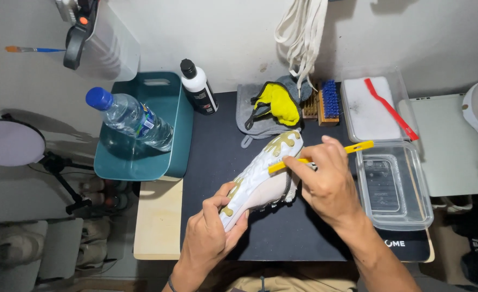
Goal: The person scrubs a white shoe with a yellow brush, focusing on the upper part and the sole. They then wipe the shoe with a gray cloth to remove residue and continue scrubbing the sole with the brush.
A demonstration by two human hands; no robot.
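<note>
Head view looks straight down on both hands working over a black mat (233, 162) on the bench. At the right hand (325, 186) the grip is clenched around a thin yellow brush (352, 148), its handle running up and to the right past the knuckles while the working end lies against the side of a white shoe with gold patches (263, 176). At the left hand (209, 232) the grip is wrapped around the lower end of that shoe, holding it tilted above the mat, near the middle of the bench. Just beyond the shoe lie a grey cloth (250, 116) with a yellow glove-like item (281, 103) on it and a wooden brush with blue bristles (325, 103). To the right sit a clear plastic tub (396, 189) and, behind it, a lidded clear box with a red brush (391, 110) on top. To the left, a teal bin (141, 157) holds a water bottle with a blue cap (131, 118), with a white bottle with a black cap (198, 87) beside it. As I judge it, the risk is in the one-ended hold: hard strokes could twist the shoe out of the left fingers, and the thin handle might slip or flex so the bristles skid off. A wide swing of the right elbow could also knock the clear tub.
</note>
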